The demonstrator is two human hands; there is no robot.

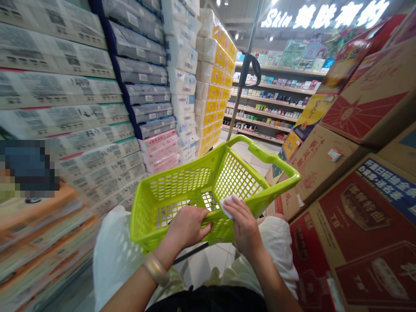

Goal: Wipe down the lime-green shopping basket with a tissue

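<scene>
A lime-green plastic shopping basket (182, 190) sits tilted in front of me, empty inside. My left hand (186, 225) curls over its near rim and grips it; a pale bangle is on that wrist. My right hand (243, 223) presses a small white cloth or tissue (226, 204) against the same rim, fingers closed on it. A grey pull handle (248, 69) with a dark grip rises from behind the basket.
Stacked tissue and paper packs (97, 108) wall the left side. Red and brown cartons (357, 143) pile up on the right. A narrow tiled aisle leads to shelves of small products (273, 104) at the back. My knees in light clothing show below the basket.
</scene>
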